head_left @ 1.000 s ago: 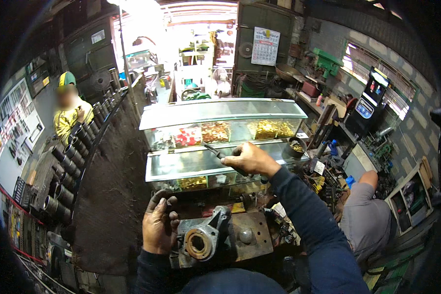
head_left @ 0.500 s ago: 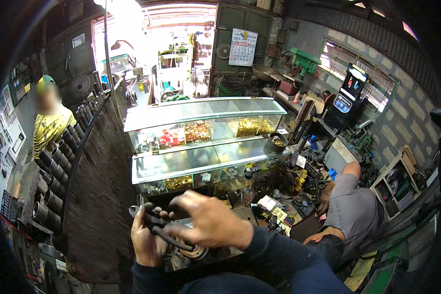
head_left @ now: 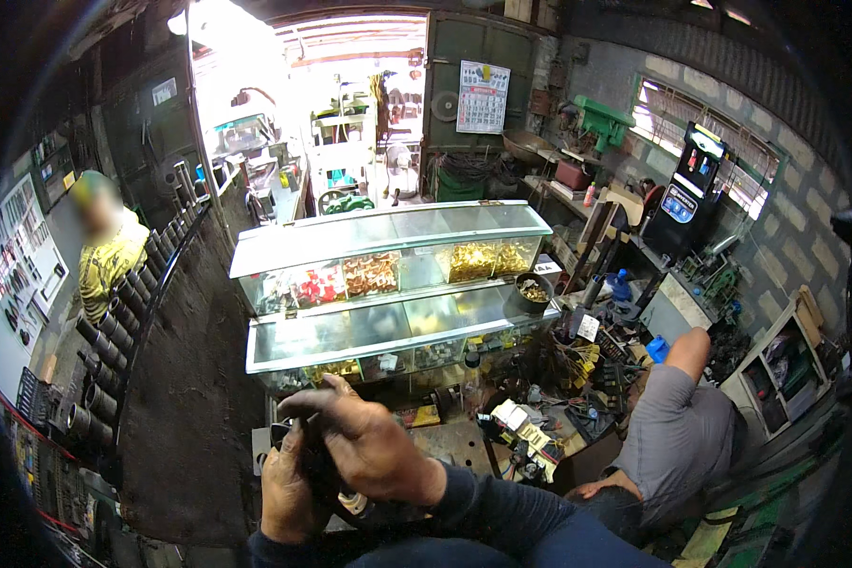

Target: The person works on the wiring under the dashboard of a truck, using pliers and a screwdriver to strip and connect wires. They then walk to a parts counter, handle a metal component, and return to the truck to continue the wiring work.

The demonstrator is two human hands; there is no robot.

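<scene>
At the lower middle, my left hand [head_left: 287, 488] and my right hand [head_left: 379, 450] are brought together, both closed around dark pieces that their fingers mostly hide; I cannot make out what these are. My right hand's fingers curl over the top of the left. Beneath them lies a metal housing [head_left: 355, 504], largely covered by my hands, on a steel bench plate [head_left: 450, 445] with holes in it.
Two glass display cases [head_left: 399, 268] of small parts stand ahead, a cylinder rack [head_left: 104, 341] runs along the left beside a person in yellow [head_left: 109, 275]. A person in grey [head_left: 682, 426] bends at the cluttered right bench [head_left: 540, 440]. A black pot [head_left: 533, 295] sits on the cases.
My right hand has come down and left from near the cases, where it held a dark tool, onto my left hand. The person in grey bends lower, head now showing.
</scene>
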